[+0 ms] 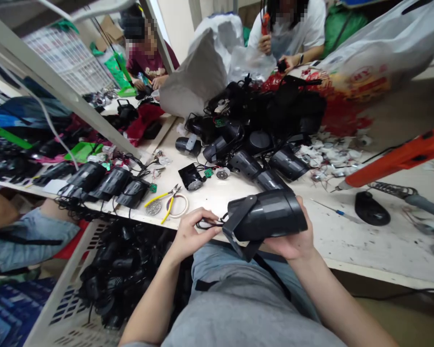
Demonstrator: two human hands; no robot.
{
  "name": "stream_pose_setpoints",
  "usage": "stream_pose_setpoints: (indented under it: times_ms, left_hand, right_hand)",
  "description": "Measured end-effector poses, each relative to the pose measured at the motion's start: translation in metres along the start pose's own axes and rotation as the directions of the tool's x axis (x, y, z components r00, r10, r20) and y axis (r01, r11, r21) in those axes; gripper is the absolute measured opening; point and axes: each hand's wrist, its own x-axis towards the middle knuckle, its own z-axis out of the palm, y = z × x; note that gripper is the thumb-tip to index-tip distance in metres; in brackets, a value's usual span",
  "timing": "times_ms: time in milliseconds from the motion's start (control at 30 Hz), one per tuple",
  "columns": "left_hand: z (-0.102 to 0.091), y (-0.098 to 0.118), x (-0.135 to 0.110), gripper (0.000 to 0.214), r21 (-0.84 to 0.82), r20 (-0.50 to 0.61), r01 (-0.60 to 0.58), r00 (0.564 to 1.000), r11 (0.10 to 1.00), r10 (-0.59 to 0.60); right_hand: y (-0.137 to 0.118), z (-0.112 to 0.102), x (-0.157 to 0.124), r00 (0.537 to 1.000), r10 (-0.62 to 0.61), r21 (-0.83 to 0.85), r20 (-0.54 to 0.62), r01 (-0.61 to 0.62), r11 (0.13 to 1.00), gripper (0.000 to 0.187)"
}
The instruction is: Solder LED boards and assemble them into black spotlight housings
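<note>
On my screen I see a black lamp case (265, 217) held up just past the front edge of the white table (383, 243). The left hand (191, 233) is closed in a pinch on a thin black wire (208, 223) that comes out of the lamp's left end. The right hand (289, 238) is cupped under the case, and its fingers curl up around the far side, so it is gripping the lamp. A flat black bracket (240, 226) sits on the left end and tips down.

The lamp's long side runs left to right, almost flat, and its fat round end points right, along the table edge.

If I were doing this, I would keep the case deep in the right palm so it can't roll. I would also keep the wire a bit loose so it does not pull.

Behind the lamp on the table lie yellow-handled pliers (165, 205) to the left and a small screwdriver (338, 213) to the right. Farther back sit more black lamps (287, 163) in a big pile.
</note>
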Motion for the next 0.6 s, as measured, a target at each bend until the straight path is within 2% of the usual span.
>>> stream_pose_setpoints:
  times_ms: [100,133,167,233,267,300,333,400,467,533,600]
  left_hand:
    - [-0.017,0.017,-0.004,0.034,-0.081,0.033,-0.014,0.999,0.997,0.017]
    - [-0.025,0.023,-0.007,0.035,-0.062,0.092,-0.02,0.995,0.998,0.026]
    - [-0.031,0.029,-0.009,0.034,-0.03,0.192,-0.023,0.981,0.999,0.028]
    - [-0.037,0.034,-0.016,0.029,0.064,0.411,-0.025,0.911,0.998,-0.004]
    - [-0.037,0.034,-0.019,0.028,0.119,0.475,-0.033,0.879,0.992,-0.028]
    - [-0.033,0.032,-0.023,0.028,0.182,0.482,-0.041,0.875,0.982,-0.052]
    - [-0.029,0.028,-0.027,0.032,0.247,0.427,-0.047,0.902,0.968,-0.066]
    - [-0.016,0.017,-0.034,0.047,0.355,0.203,-0.05,0.979,0.934,-0.024]
    - [-0.006,0.007,-0.038,0.064,0.389,0.005,-0.082,0.996,0.917,0.087]
    - [0.001,-0.001,-0.037,0.076,0.368,-0.053,-0.168,0.978,0.914,0.201]
    - [0.005,-0.003,-0.031,0.081,0.31,0.009,-0.273,0.959,0.911,0.284]
  right_hand:
    - [-0.009,-0.006,0.0,0.999,0.002,0.072,-0.04,0.001,0.997,0.075]
    - [-0.01,-0.006,0.001,1.0,0.016,0.112,-0.02,-0.014,0.994,0.072]
    - [-0.009,-0.006,0.003,0.999,0.04,0.166,0.016,-0.043,0.985,0.067]
    - [-0.004,-0.004,0.007,0.984,0.13,0.299,0.118,-0.16,0.941,0.059]
    - [0.0,-0.002,0.009,0.967,0.188,0.357,0.17,-0.238,0.903,0.055]
    - [0.004,0.0,0.011,0.946,0.246,0.4,0.21,-0.313,0.861,0.054]
    - [0.008,0.002,0.012,0.926,0.299,0.429,0.231,-0.373,0.823,0.053]
    - [0.016,0.006,0.014,0.9,0.381,0.464,0.213,-0.437,0.771,0.052]
    - [0.021,0.008,0.014,0.89,0.429,0.471,0.158,-0.449,0.759,0.052]
    - [0.026,0.01,0.014,0.882,0.458,0.428,0.112,-0.459,0.779,0.053]
    - [0.031,0.012,0.014,0.89,0.453,0.357,0.059,-0.442,0.823,0.048]
